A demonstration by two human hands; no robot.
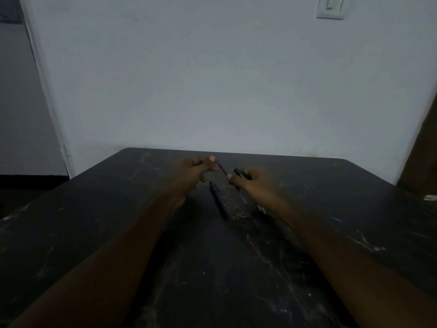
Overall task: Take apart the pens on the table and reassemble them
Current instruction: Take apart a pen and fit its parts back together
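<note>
Both hands are raised a little above the dark table [307, 233], near its far side. My left hand [196, 169] pinches the upper end of a thin blue ink refill [222, 168] between thumb and forefinger. My right hand [254, 183] touches the refill's lower end with its fingertips and also grips a black pen part [238, 173] against the palm. A dark blue pen [218, 201] lies on the table between my hands, pointing toward me. Another pen [261, 207] lies partly hidden under my right wrist.
A pale wall rises right behind the table's far edge. A small white object [430, 197] lies at the table's right edge. A light switch [330, 7] is on the wall at the upper right. The room is dim.
</note>
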